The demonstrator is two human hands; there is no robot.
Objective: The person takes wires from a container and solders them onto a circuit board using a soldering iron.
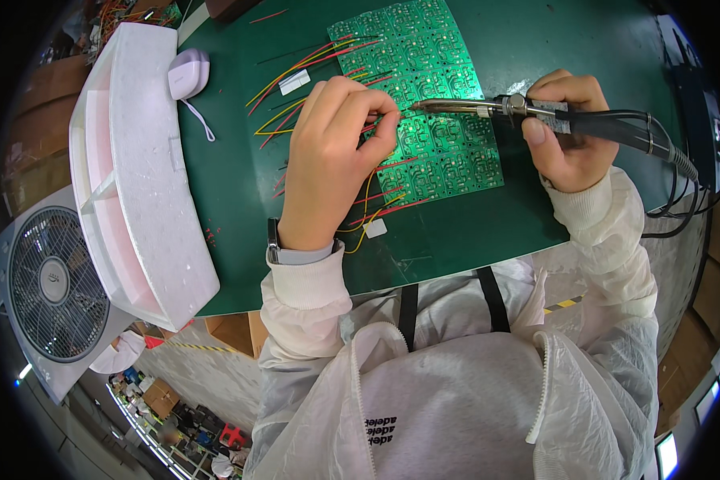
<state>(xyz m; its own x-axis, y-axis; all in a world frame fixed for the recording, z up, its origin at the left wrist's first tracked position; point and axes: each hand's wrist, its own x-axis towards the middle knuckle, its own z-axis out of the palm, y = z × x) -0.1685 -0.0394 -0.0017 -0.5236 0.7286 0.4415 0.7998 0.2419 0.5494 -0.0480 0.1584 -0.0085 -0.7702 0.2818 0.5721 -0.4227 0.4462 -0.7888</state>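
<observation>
A green panel of small circuit boards [456, 164] lies on the green work mat. My right hand [572, 136] is closed around a soldering iron [508, 108], its long tip pointing left and reaching the panel's middle, close to my left fingertips. My left hand [328, 156] is over the panel's left edge, thumb and forefinger pinched on a thin red wire [368, 128], mostly hidden by the fingers. Red, yellow and black wires [300, 64] stick out from the panel's left side, above and below that hand.
A white foam tray with compartments [148, 160] stands at the left, a lilac earphone case [189, 74] against its edge. White labels [294, 82] lie near the wires. The iron's black cable [684, 164] runs to a dark box at right. A fan [54, 280] stands beyond the tray.
</observation>
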